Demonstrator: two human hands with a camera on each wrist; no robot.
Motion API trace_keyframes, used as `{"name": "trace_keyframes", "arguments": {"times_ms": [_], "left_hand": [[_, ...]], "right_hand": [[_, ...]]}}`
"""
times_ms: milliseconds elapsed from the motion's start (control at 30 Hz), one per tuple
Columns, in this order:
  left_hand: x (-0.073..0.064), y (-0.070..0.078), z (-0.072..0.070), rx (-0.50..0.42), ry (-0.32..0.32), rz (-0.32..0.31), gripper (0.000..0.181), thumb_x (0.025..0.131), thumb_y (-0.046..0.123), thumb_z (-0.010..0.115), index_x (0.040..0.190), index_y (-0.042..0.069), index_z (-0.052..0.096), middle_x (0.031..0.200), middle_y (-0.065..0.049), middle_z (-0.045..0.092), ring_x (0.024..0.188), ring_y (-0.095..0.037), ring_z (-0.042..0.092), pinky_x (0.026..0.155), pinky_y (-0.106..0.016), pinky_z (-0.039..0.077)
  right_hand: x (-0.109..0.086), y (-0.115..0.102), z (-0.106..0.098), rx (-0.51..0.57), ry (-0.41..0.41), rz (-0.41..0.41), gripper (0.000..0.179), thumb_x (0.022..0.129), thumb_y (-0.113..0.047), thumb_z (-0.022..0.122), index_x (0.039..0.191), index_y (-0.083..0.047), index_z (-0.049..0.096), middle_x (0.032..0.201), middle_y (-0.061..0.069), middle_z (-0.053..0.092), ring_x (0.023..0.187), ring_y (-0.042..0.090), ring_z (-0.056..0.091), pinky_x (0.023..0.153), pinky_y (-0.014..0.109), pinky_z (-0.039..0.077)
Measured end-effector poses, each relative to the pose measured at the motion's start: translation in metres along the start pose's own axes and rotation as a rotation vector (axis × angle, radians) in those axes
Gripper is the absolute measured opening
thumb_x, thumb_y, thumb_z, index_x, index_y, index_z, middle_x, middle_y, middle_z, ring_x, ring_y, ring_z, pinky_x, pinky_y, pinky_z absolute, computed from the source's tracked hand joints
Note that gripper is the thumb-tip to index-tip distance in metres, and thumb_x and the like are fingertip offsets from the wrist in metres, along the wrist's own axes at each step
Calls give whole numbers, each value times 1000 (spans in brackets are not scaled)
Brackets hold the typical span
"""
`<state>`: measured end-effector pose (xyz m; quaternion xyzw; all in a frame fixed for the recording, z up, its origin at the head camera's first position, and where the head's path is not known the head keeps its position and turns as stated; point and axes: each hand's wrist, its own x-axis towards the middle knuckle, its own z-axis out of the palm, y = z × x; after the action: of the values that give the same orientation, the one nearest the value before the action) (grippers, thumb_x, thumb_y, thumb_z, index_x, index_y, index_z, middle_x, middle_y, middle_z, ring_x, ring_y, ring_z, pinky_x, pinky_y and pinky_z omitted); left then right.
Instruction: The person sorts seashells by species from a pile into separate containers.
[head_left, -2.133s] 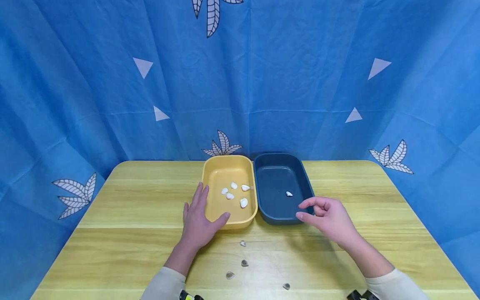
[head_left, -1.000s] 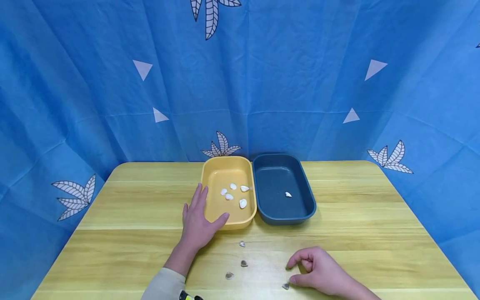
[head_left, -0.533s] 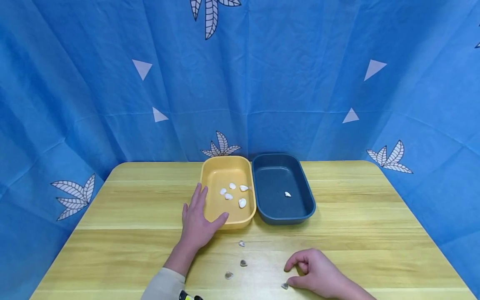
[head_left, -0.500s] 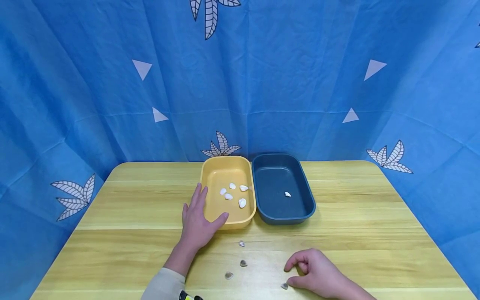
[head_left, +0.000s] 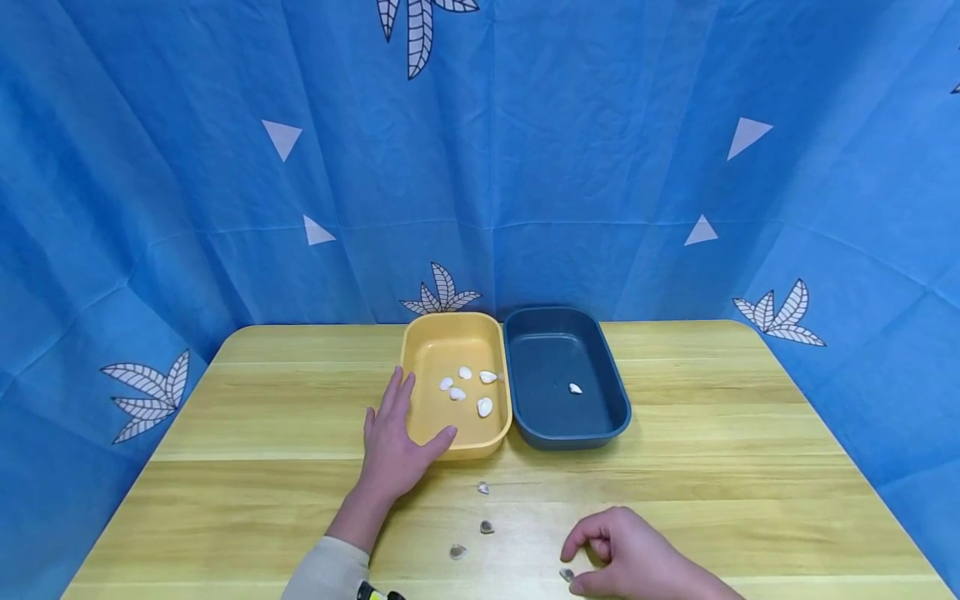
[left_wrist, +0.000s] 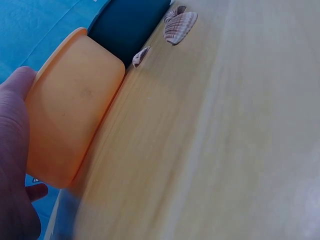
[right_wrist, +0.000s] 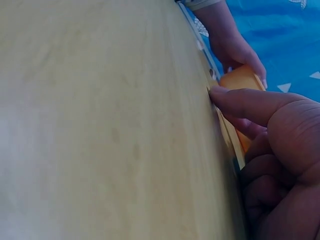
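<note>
Left hand spread against the yellow tray | right hand low, thumb and forefinger bent about a small grey shell on the surface, pinched or not I can't tell | three loose shells lie leftward | five white shells in yellow, one pale shell in the blue tray

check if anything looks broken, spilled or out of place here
Nothing looks broken or spilled. One mild oddity: a single pale shell lies in the blue tray, while five white shells are in the yellow tray. Whether it is misplaced, I can't tell.
</note>
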<state>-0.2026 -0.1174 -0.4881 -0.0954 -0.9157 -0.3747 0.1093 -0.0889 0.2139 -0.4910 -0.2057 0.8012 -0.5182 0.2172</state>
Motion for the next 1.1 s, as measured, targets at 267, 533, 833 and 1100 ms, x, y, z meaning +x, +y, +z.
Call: {"name": "trace_keyframes", "arguments": {"times_ms": [267, 533, 833, 1100], "left_hand": [[0, 1, 0, 6, -3, -11, 100, 82, 59, 72, 158, 12, 28, 166, -3, 13, 147, -31, 24, 114, -63, 3], [0, 2, 0, 6, -2, -14, 99, 82, 58, 72, 158, 12, 29, 166, -3, 13, 146, -31, 25, 114, -63, 3], [1, 2, 1, 9, 0, -9, 99, 82, 60, 71, 158, 12, 29, 166, -3, 13, 147, -30, 24, 114, -63, 3], [0, 2, 1, 9, 1, -10, 98, 82, 58, 72, 157, 11, 29, 166, -2, 13, 146, -31, 25, 114, -63, 3]], "right_hand": [[0, 0, 2, -30, -16, -15, 11, 82, -19, 82, 90, -22, 76, 53, -13, 34, 48, -1, 37, 62, 27, 50], [0, -1, 3, -45, -25, -18, 9, 83, -18, 80, 88, -24, 76, 53, -14, 35, 48, -1, 37, 64, 27, 51], [1, -1, 4, -73, -10, -43, 10, 84, -17, 80, 87, -24, 74, 53, -16, 35, 49, -3, 37, 66, 25, 50], [1, -1, 4, -71, -5, -15, 9, 84, -18, 80, 88, -24, 74, 53, -15, 37, 50, -2, 39, 70, 25, 50]]}}
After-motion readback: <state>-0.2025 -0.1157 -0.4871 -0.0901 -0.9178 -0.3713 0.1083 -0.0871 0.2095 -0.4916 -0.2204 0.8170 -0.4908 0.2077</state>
